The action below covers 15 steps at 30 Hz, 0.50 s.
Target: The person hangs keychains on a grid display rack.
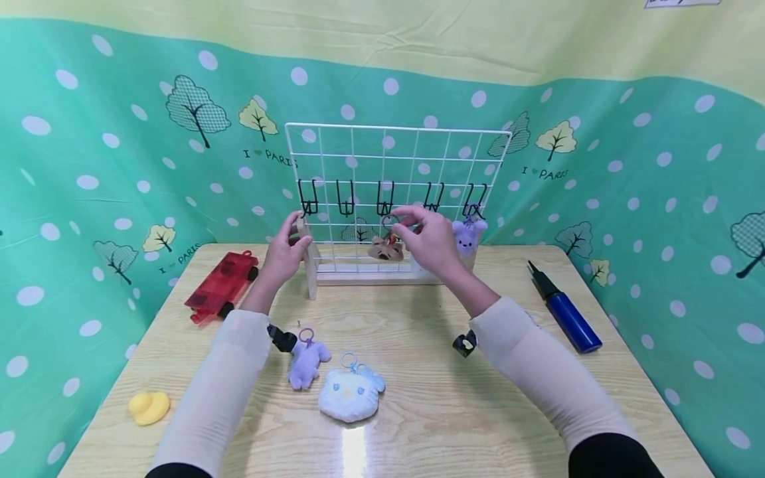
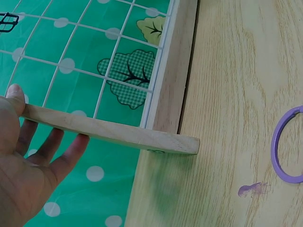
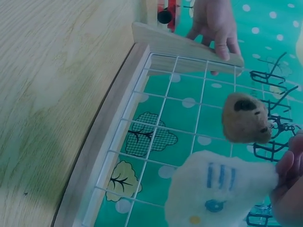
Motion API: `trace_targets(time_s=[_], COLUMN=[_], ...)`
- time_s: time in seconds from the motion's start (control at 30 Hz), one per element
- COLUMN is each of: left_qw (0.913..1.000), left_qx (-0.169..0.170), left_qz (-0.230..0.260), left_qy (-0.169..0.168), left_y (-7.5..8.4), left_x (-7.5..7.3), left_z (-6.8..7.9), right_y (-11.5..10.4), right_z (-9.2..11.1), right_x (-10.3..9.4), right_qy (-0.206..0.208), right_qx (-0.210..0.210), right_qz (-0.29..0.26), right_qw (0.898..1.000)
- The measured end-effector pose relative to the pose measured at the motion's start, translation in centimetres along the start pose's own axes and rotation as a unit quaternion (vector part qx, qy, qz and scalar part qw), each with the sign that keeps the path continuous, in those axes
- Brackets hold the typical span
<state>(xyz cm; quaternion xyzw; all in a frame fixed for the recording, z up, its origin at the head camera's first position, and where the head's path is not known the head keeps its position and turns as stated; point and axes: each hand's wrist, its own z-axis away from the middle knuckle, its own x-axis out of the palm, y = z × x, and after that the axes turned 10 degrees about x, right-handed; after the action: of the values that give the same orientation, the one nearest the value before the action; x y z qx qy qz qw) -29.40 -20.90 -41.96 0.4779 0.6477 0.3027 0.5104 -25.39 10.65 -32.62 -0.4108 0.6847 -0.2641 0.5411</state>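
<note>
A white wire grid rack (image 1: 382, 157) stands on a wooden base, with several black hooks (image 1: 345, 199) across it. My left hand (image 1: 285, 252) holds the rack's wooden side piece (image 2: 109, 130), thumb on one side and fingers on the other. By its ring, my right hand (image 1: 427, 239) pinches a brown plush keychain (image 1: 386, 249) just below the middle hook. A white plush keychain (image 3: 208, 184) hangs close to that hand, mostly hidden behind it in the head view. On the rightmost hook hangs a purple bear keychain (image 1: 468, 237).
In front of the rack lie another purple plush keychain (image 1: 307, 364) and a white cat-face plush keychain (image 1: 350, 395). A red toy car (image 1: 224, 287) and a yellow duck (image 1: 149, 407) are on the left. At the right lies a blue pump (image 1: 570, 318). A polka-dot curtain (image 1: 84, 219) surrounds the table.
</note>
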Motion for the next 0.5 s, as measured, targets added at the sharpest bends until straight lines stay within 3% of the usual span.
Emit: trace_targets(time_s=[0.5], left_qw=[1.0], left_qx=[-0.004], left_qz=[0.002], left_qy=[0.0], left_y=[-0.04], left_x=[-0.03], left_z=[-0.06], right_y=[0.23], right_z=[-0.22], right_x=[0.46], right_qy=[-0.009], right_qx=[0.012], right_qz=[0.01], right_qw=[1.0])
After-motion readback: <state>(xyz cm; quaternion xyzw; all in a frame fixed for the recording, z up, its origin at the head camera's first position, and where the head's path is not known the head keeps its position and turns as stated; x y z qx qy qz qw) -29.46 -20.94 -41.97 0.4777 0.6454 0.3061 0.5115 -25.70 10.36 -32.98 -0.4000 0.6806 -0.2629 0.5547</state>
